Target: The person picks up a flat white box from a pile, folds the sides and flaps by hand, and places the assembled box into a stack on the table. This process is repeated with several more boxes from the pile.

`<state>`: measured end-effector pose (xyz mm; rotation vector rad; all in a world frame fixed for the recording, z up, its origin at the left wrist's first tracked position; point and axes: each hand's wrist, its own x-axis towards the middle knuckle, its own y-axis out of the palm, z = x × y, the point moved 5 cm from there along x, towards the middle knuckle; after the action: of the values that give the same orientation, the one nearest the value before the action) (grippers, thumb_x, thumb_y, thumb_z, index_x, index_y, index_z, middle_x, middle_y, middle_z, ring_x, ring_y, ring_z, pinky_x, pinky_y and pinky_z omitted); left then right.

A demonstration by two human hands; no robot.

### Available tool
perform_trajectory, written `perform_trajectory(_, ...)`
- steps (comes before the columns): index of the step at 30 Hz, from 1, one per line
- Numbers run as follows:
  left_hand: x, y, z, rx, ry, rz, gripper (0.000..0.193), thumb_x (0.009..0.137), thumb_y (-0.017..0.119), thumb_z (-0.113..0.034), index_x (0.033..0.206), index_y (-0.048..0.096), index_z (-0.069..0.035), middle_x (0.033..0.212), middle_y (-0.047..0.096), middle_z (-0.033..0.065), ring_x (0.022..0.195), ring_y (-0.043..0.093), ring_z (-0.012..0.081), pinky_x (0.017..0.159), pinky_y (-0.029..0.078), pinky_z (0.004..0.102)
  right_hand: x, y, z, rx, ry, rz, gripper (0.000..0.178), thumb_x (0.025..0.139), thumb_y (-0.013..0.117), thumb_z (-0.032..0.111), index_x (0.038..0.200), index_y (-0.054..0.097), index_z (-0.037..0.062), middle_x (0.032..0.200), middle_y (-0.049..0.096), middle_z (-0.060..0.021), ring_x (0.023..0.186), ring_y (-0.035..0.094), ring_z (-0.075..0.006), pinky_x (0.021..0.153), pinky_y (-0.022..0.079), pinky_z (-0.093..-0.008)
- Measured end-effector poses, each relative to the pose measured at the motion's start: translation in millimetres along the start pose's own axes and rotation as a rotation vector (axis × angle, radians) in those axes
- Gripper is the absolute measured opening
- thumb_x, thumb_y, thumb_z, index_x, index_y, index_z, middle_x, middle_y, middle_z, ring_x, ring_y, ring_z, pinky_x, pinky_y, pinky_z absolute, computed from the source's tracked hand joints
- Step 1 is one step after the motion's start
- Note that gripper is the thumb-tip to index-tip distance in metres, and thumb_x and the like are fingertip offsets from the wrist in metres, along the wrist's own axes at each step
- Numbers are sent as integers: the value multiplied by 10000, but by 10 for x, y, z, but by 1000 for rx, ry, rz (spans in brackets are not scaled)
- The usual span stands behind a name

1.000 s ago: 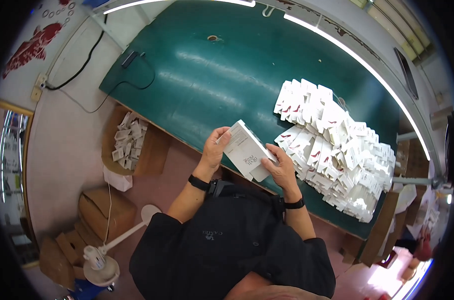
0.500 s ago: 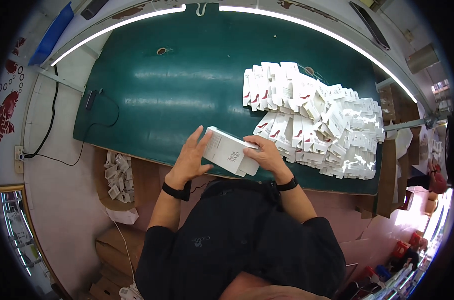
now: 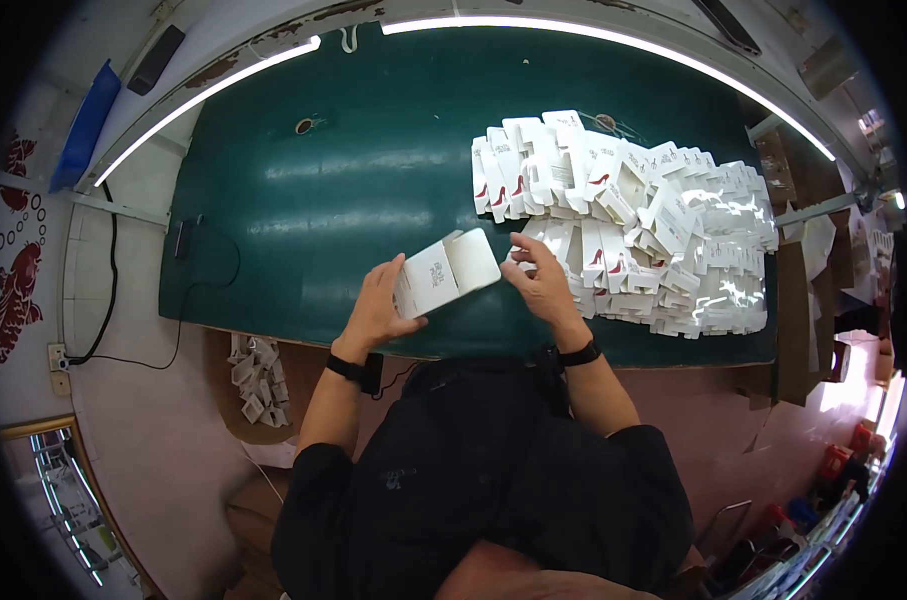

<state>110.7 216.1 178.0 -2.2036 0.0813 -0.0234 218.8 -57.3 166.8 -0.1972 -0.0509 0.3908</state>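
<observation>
Head view looks straight down on a green table (image 3: pixel 373 180) where a person folds a small white carton (image 3: pixel 445 275). That carton sits above the near edge of the table, between the two hands and raised off the surface, with its open end flap turned toward the right. Left hand (image 3: pixel 378 305) grips the carton from below and behind, thumb and fingers wrapped around its left end. Right hand (image 3: pixel 541 285) is just beside the carton's right flap, fingers loosely curled and spread; whether the fingertips actually touch the flap cannot be told, and it grasps nothing firmly. Directly right of that hand, and touching the space under it, lies a large heap of flat white cartons (image 3: pixel 633 230) with small red marks, spread over the right part of the table. Black wristbands sit on both wrists.
</observation>
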Motion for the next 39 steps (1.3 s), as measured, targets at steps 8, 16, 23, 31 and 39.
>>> perform_trajectory(8,-12,6,1611,63,-481,-289,1164,660,876,-504,1545,301,-13,1425,456,241,1317,428,424,1105,384,504,-211,283,-507,241,316,-23,434,963,714,194,1323,602,-21,1146,687,-75,987,649,-134,867,524,-268)
perform_trajectory(16,562,-517,2024,126,-777,-524,1139,676,865,-551,1555,312,-82,1504,386,236,1363,383,435,1113,375,520,-162,560,-198,123,297,28,397,995,672,169,1337,591,-16,1156,685,-70,990,642,-106,837,520,-245)
perform_trajectory(23,890,-490,2435,127,-682,-529,1060,705,857,-516,1537,357,-90,1552,327,229,1415,328,435,1140,352,516,-203,437,-256,126,313,-56,415,974,699,202,1311,611,-24,1116,692,-70,966,642,-119,854,523,-261)
perform_trajectory(31,892,-246,2636,213,-558,-474,807,771,832,-423,1414,523,-45,1535,353,238,1402,342,440,1155,330,509,-165,364,-357,112,353,-65,426,960,716,233,1288,629,-25,1088,691,-71,936,634,-116,840,525,-260)
perform_trajectory(39,680,-96,2493,70,-515,-634,684,800,817,-356,1346,582,-20,1506,399,242,1394,364,428,1155,326,493,99,206,-554,236,451,-147,471,959,714,255,1327,595,-16,1088,674,-62,898,645,-116,762,530,-258)
